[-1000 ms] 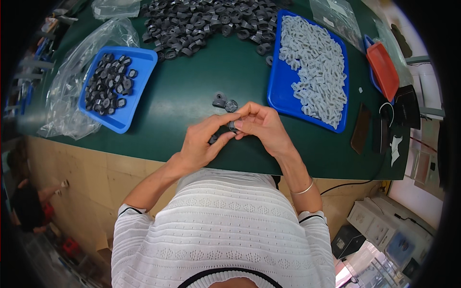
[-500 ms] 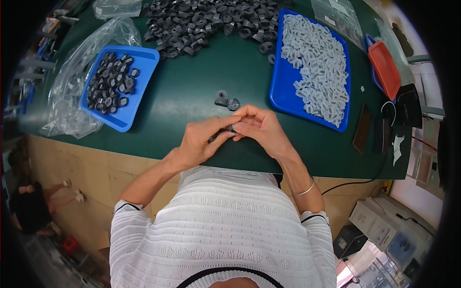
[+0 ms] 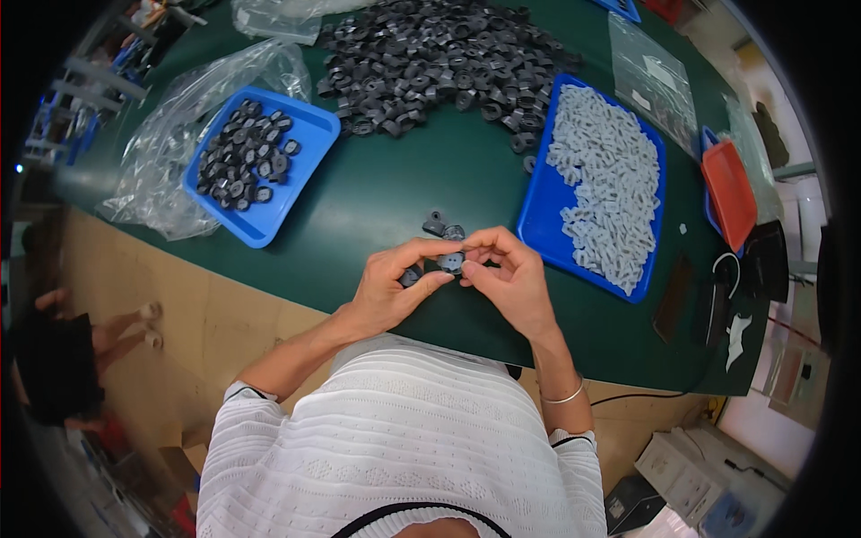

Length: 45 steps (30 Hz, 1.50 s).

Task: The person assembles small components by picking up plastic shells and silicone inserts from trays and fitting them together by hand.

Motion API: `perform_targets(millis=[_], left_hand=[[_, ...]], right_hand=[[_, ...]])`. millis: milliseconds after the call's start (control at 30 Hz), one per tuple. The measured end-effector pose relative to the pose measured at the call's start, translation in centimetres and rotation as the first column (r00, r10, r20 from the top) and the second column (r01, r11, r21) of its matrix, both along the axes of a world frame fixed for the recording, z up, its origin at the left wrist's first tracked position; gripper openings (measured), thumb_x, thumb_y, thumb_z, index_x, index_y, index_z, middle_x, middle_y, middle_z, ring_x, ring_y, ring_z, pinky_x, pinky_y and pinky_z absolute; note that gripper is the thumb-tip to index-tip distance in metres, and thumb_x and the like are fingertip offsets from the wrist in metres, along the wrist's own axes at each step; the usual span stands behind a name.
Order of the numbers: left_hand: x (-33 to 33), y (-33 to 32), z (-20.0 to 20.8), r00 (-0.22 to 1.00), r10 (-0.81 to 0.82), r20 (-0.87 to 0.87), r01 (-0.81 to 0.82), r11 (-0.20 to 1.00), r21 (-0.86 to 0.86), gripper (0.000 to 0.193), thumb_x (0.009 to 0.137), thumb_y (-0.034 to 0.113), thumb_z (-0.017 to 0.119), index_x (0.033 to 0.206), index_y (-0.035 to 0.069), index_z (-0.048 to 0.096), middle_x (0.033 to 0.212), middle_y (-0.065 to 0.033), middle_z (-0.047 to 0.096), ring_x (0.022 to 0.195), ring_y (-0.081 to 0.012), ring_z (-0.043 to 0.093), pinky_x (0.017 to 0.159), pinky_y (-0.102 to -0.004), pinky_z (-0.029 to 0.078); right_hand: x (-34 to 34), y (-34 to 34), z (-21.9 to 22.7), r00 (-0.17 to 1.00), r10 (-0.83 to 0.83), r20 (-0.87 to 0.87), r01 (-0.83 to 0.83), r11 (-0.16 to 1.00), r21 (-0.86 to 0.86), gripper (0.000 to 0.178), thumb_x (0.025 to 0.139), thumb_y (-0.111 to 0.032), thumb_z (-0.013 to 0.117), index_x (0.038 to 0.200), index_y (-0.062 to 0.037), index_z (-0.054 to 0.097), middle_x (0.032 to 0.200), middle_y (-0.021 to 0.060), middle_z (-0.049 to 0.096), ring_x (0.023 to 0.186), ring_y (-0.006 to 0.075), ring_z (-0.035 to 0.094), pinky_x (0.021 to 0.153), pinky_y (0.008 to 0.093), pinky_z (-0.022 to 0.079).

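Near the counter's (image 3: pixel 377 193) front edge, the left hand (image 3: pixel 387 285) is pinching a round part (image 3: pixel 451 263) between thumb and finger, a dark part (image 3: pixel 410 276) sitting in its curl; the right hand (image 3: pixel 516 285) is gripping the round one's right side! Two loose parts (image 3: pixel 435 224) are lying just beyond the fingertips.
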<state>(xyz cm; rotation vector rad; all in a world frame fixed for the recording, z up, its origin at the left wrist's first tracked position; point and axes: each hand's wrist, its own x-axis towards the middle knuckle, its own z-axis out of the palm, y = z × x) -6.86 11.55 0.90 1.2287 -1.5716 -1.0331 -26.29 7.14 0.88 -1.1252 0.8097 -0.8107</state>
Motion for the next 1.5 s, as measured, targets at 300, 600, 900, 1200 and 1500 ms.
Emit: perform_targets(millis=[300, 600, 900, 1200, 1500], left_hand=[[-0.1, -0.8, 1.6, 0.968, -0.181, 0.177, 0.201, 0.974, -0.105, 0.037, 0.082, -0.002, 0.068, 0.118, 0.005, 0.063, 0.101, -0.0123, 0.070, 0.081, -0.0223, 0.067, 0.065, -0.0285, 0.051], [0.0, 0.0, 1.8, 0.972, -0.151, 0.180, 0.167, 0.983, -0.081, 0.034, 0.082, 0.002, 0.069, 0.116, 0.004, 0.064, 0.103, -0.0115, 0.070, 0.083, -0.0230, 0.068, 0.068, -0.0307, 0.053], [0.3, 2.0, 0.8, 0.966, -0.156, 0.205, 0.205, 0.947, -0.248, 0.037, 0.081, 0.004, 0.068, 0.117, 0.008, 0.062, 0.097, -0.0128, 0.069, 0.086, -0.0312, 0.067, 0.070, -0.0376, 0.054], [0.9, 0.3, 0.3, 0.931, 0.120, -0.344, 0.069, 0.868, 0.491, 0.018, 0.092, 0.020, 0.065, 0.102, 0.005, 0.063, 0.075, -0.0012, 0.063, 0.054, -0.0049, 0.049, 0.046, -0.0193, 0.036], [-0.8, -0.5, -1.7, 0.708, 0.291, -0.644, 0.176, 0.810, 0.559, 0.028, 0.098, 0.033, 0.057, 0.082, 0.009, 0.053, 0.064, 0.0002, 0.054, 0.042, -0.0015, 0.036, 0.037, -0.0178, 0.023]], right_hand=[[-1.3, -2.4, 1.3, 0.961, 0.224, -0.164, -0.239, 0.968, -0.081, 0.012, 0.084, 0.000, 0.066, 0.095, 0.0019, 0.062, 0.078, 0.0020, 0.063, 0.068, 0.0064, 0.060, 0.063, 0.0192, 0.050], [-1.2, -2.4, 3.0, 0.904, 0.284, -0.320, -0.355, 0.916, -0.188, 0.010, 0.082, -0.002, 0.068, 0.088, 0.0039, 0.063, 0.074, 0.0015, 0.063, 0.068, 0.0031, 0.057, 0.059, 0.0188, 0.048], [-0.3, -0.3, 3.9, 0.856, 0.216, -0.469, -0.369, 0.892, -0.263, 0.013, 0.079, -0.003, 0.072, 0.084, 0.0041, 0.063, 0.072, 0.0072, 0.067, 0.062, 0.0070, 0.062, 0.057, 0.0217, 0.051], [0.0, -0.8, 1.3, 0.976, 0.149, -0.161, -0.156, 0.987, -0.031, 0.025, 0.088, -0.005, 0.066, 0.111, 0.0030, 0.062, 0.087, 0.0058, 0.066, 0.075, 0.0081, 0.061, 0.067, 0.0216, 0.052], [2.3, 2.2, -0.1, 0.984, -0.154, -0.090, 0.148, 0.987, -0.069, 0.020, 0.087, -0.001, 0.064, 0.106, 0.0032, 0.060, 0.084, 0.0053, 0.062, 0.073, 0.0075, 0.060, 0.062, 0.0211, 0.052]])
